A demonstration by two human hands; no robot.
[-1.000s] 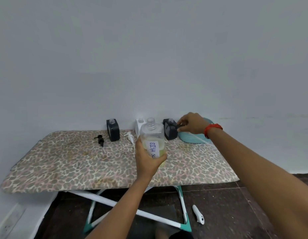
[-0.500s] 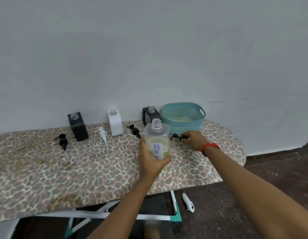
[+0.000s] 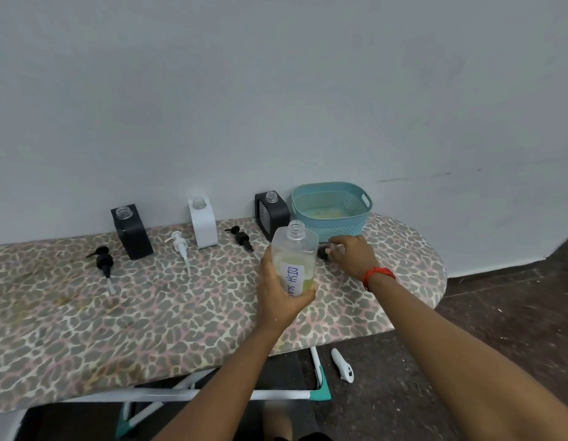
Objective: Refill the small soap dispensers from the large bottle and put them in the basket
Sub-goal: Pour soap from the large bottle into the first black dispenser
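The left hand (image 3: 278,294) has its fingers wrapped round the lower half of the large clear plastic bottle (image 3: 295,253) labelled "DISH SOAP". It holds the bottle upright over the leopard-print ironing board (image 3: 149,313), with the neck uncapped and yellowish soap in the lower part only. The right hand (image 3: 354,254) lies palm-down on the board just in front of the teal plastic basket (image 3: 340,230), over a small black piece (image 3: 322,252). Whether its fingers pinch that piece or merely touch it cannot be told.

All three small dispensers stand open-necked along the wall, none in the basket: a black square dispenser (image 3: 131,232), a white square dispenser (image 3: 203,226) and a second black dispenser (image 3: 271,214) touching the basket. Near them lie a black pump head (image 3: 104,261), a white pump head (image 3: 180,246) and another black pump head (image 3: 241,238).

The chief risk is probably spillage. The dispenser necks are narrow, and a one-handed pour from the wide bottle could run down their sides onto the fabric cover. A soapy bottle may also slip in the grip. The padded board on folding legs looks unsteady, so a nudge could topple the light, open dispensers. The black pump heads look alike and could end up on the wrong bottles.
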